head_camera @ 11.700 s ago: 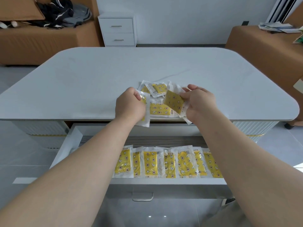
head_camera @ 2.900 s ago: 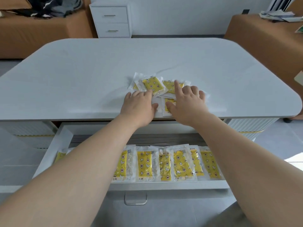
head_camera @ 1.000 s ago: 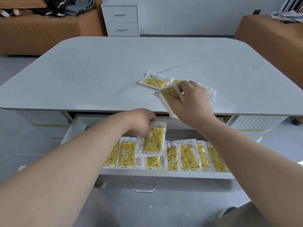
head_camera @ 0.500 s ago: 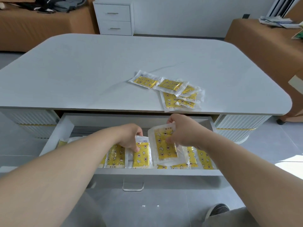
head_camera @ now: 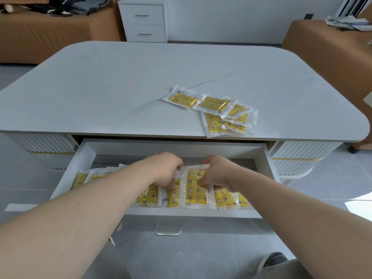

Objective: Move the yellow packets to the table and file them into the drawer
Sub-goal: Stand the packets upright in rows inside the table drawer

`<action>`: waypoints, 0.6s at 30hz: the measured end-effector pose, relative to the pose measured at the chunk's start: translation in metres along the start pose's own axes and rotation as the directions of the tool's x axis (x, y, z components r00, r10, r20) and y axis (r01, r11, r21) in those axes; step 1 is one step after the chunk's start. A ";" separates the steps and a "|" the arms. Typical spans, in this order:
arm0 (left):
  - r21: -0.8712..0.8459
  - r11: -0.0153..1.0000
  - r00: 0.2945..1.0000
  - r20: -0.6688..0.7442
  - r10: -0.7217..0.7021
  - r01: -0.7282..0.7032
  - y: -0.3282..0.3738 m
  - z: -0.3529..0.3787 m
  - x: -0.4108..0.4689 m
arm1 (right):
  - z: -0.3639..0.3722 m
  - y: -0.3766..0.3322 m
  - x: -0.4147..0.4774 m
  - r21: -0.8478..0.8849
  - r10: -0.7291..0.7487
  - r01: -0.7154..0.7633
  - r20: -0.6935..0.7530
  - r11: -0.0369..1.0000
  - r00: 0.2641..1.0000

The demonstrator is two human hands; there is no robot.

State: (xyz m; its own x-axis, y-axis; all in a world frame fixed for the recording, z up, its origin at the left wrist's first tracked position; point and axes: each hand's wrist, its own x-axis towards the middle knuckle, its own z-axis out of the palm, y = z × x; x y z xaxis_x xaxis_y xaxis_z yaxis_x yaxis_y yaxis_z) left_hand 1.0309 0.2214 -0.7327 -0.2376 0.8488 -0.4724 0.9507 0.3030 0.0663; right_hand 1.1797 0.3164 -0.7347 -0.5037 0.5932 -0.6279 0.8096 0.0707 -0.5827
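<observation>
Step in hand: filing, one packet going into the drawer (head_camera: pixel 68 174), which stands pulled out under the near edge of the worktop (head_camera: pixel 120 87).

Right hand (head_camera: pixel 216 174): pinches the held packet (head_camera: pixel 196 190) at its upper right, thumb on the printed face, the other fingers behind the top edge. The packet stands nearly upright, long side vertical, with its lower edge down among the filed row (head_camera: pixel 225 200) near the middle of the drawer front.

Left hand (head_camera: pixel 165 170): knuckles up, fingers curled down into the row just left of the held packet, touching the neighbouring packets. It probably holds a gap open; the fingertips are hidden under the hand, so I cannot tell whether it pinches a packet or only presses on one.

Both forearms reach in from the near side, roughly parallel, wrists bent downward over the drawer front.

Location of stock: the filed row runs along the front wall of the drawer, packets standing on edge and overlapping. A loose pile (head_camera: pixel 221 111) of several packets lies flat and overlapping on the worktop, right of centre, near its front edge.

Judgement: task partly done. Next move calls for seating the held packet fully in its slot, letting go, then reaching up for the loose pile.
</observation>
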 end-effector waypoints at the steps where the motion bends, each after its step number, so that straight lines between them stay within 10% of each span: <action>1: 0.005 1.000 1.000 -0.002 0.000 0.000 0.000 -0.002 0.000 | 0.005 0.000 0.003 -0.020 -0.004 0.004 0.005 1.000 1.000; 10: -0.035 0.999 0.996 -0.088 0.029 -0.032 -0.005 -0.031 -0.018 | 0.027 0.006 0.013 -0.650 -0.157 0.064 -0.086 0.757 0.984; 18: -0.306 0.946 0.958 -0.288 0.013 -0.105 0.014 -0.066 -0.023 | 0.034 0.007 0.011 -0.669 -0.157 0.040 -0.116 0.742 0.981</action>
State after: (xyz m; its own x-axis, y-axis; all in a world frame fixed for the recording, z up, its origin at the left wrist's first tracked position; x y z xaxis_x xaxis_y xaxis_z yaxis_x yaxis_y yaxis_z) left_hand 1.0361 0.2348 -0.6632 -0.2721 0.9416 -0.1984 0.8633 0.3300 0.3819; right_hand 1.1696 0.2963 -0.7629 -0.5867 0.6633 -0.4645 0.7821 0.6129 -0.1126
